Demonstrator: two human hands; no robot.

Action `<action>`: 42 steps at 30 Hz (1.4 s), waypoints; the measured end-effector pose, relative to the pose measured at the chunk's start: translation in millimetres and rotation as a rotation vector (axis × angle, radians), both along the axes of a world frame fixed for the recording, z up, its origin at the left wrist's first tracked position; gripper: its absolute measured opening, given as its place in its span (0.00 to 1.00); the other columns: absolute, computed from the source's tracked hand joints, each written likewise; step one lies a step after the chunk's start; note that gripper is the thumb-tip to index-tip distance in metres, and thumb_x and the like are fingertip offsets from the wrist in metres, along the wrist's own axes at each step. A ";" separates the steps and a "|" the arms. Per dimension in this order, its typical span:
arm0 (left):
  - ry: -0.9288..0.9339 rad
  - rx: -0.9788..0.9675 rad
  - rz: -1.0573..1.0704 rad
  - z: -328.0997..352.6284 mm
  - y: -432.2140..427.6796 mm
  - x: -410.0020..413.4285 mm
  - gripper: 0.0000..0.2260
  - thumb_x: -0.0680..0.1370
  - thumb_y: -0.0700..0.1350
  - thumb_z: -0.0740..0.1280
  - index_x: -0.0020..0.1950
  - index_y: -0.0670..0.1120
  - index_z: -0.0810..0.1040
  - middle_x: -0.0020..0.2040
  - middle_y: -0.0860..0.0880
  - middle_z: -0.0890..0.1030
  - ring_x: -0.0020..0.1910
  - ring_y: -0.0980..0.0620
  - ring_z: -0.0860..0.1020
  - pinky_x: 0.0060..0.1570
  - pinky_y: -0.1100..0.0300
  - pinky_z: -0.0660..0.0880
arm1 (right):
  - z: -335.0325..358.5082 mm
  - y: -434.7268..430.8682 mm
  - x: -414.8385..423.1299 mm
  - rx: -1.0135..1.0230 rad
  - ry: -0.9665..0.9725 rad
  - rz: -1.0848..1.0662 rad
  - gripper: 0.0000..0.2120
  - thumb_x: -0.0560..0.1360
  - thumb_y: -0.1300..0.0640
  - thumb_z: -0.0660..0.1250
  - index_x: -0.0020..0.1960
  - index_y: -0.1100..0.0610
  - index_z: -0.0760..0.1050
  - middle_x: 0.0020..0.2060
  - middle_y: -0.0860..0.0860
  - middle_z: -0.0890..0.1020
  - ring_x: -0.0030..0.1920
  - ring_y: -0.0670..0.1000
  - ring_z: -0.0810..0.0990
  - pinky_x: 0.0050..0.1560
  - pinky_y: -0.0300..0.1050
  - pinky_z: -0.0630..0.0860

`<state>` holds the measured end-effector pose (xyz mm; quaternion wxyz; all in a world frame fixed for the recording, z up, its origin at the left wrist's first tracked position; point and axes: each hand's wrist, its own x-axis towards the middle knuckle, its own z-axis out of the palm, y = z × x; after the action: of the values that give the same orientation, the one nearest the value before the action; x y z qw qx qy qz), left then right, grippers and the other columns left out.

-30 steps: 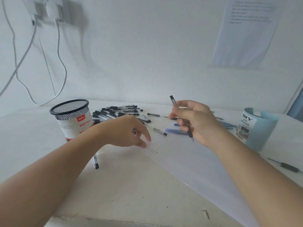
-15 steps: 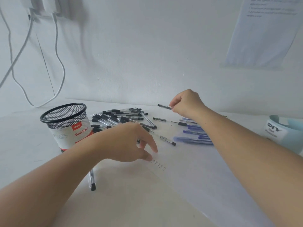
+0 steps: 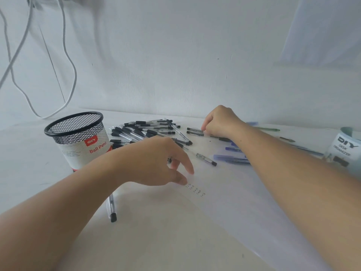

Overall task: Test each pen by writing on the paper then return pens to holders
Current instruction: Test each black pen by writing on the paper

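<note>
We are pinching the end of a black pen (image 3: 194,129) with our right hand (image 3: 221,122), fingers curled, just right of centre frame on the worktop (image 3: 29,163). Our left hand (image 3: 152,163) is resting open, fingers spread, on the paper (image 3: 234,192) at centre.

The holder (image 3: 77,133) is black metal mesh with a paper label; pens (image 3: 148,132) beside it are clear glossy plastic.

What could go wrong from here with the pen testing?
The left hand presses the paper right beside the written marks and could smudge them. The lone pen under the left forearm could get swept away. The right hand reaches beside the black pen pile, so tested and untested pens may mix.
</note>
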<state>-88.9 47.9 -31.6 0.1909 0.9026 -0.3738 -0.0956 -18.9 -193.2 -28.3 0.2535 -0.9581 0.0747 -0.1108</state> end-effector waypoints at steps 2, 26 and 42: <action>-0.001 -0.003 -0.003 0.3 0.1 0.4 0.09 0.75 0.60 0.75 0.53 0.72 0.81 0.45 0.60 0.79 0.50 0.62 0.77 0.58 0.57 0.75 | 0.6 0.6 -2.5 0.010 -0.018 0.011 0.12 0.73 0.68 0.66 0.45 0.57 0.87 0.44 0.48 0.85 0.42 0.43 0.79 0.35 0.32 0.72; -0.065 -0.023 -0.016 1.6 -1.3 -5.1 0.08 0.75 0.55 0.76 0.53 0.64 0.85 0.41 0.58 0.78 0.36 0.63 0.72 0.41 0.64 0.69 | 30.6 10.1 -125.5 0.513 -0.321 -0.012 0.11 0.70 0.54 0.79 0.43 0.60 0.83 0.33 0.49 0.80 0.31 0.47 0.73 0.33 0.40 0.69; -0.101 -0.008 0.021 -1.8 -9.2 -9.9 0.07 0.75 0.50 0.76 0.51 0.61 0.84 0.38 0.55 0.75 0.33 0.59 0.71 0.41 0.61 0.70 | 23.0 35.5 -153.4 1.423 -0.036 0.300 0.17 0.76 0.49 0.58 0.32 0.56 0.65 0.26 0.52 0.58 0.26 0.51 0.51 0.33 0.46 0.47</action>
<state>-98.8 38.6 -33.4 0.1763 0.9095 -0.3736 -0.0465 -172.3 -157.7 -5.3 0.8288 -0.5593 -0.0076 -0.0150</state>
